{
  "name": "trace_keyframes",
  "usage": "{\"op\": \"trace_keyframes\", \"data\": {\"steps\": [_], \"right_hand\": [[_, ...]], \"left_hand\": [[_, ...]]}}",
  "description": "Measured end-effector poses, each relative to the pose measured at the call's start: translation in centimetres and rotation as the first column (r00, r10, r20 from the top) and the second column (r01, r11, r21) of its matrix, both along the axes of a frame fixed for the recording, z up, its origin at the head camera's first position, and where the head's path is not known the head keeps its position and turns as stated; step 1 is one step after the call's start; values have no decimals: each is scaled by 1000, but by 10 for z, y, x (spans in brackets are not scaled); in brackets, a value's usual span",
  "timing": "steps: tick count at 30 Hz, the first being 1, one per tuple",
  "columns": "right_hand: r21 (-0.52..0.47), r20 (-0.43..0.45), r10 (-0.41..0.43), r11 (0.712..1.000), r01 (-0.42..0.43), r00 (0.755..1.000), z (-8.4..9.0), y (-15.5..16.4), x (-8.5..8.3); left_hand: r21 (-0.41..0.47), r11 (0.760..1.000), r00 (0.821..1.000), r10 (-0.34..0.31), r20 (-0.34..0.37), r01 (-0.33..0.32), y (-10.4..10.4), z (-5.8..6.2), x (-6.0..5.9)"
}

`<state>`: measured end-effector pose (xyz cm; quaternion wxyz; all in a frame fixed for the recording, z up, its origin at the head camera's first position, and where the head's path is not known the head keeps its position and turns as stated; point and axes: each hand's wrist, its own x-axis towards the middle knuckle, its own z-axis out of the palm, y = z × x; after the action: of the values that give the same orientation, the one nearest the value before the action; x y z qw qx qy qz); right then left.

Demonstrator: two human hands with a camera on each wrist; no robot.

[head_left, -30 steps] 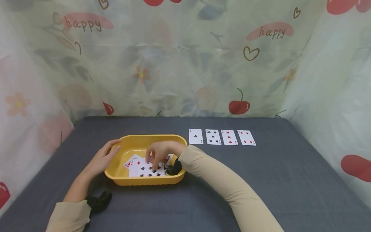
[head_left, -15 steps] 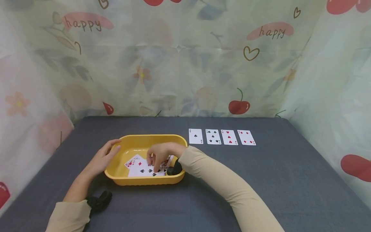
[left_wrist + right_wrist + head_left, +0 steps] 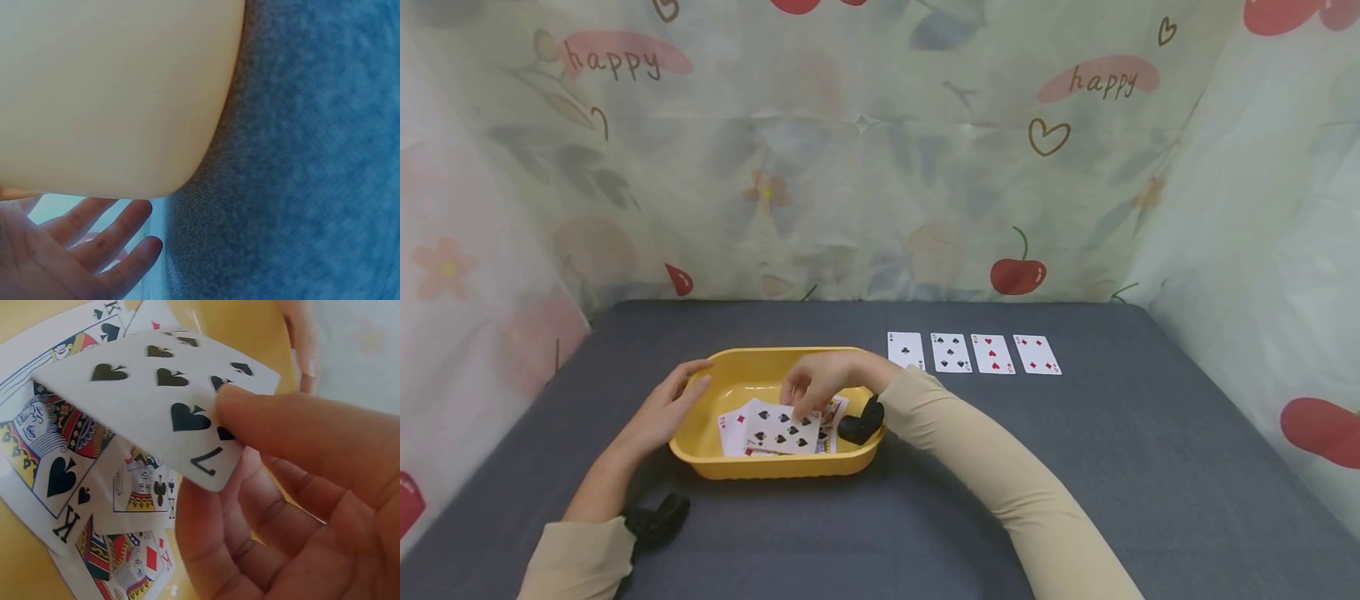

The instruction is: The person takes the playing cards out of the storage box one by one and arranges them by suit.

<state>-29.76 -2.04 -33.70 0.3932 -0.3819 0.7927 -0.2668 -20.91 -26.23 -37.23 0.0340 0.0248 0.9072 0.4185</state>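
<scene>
A yellow tray sits on the grey table and holds several loose playing cards. My right hand reaches into it and pinches a seven of spades by its corner, lifted off the pile. In the right wrist view the seven of spades is held between thumb and fingers above a king of spades and other face cards. My left hand rests with straight fingers against the tray's left rim. In the left wrist view the fingers lie beside the tray wall.
A row of face-up cards lies on the table to the right of the tray: a club, a black card and two red ones. A patterned curtain closes off the back and sides. Grey cloth covers the table.
My right hand has lifted the seven of spades off the pile and drawn it up and slightly back. The left hand has stayed on the tray rim.
</scene>
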Motion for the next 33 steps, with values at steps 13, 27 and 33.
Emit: {"op": "trace_keyframes", "data": {"steps": [13,27,33], "right_hand": [[-114,-36,-174,979,169,984,19,16,1],[-229,-52,-327,924,307,944,27,42,0],[-289,-33,-374,891,350,927,29,56,2]], "left_hand": [[-11,1000,1000,26,17,-26,2,0,-2],[9,1000,1000,6,-3,-6,0,-1,-1],[19,1000,1000,-16,-17,16,-2,-2,-1]]}}
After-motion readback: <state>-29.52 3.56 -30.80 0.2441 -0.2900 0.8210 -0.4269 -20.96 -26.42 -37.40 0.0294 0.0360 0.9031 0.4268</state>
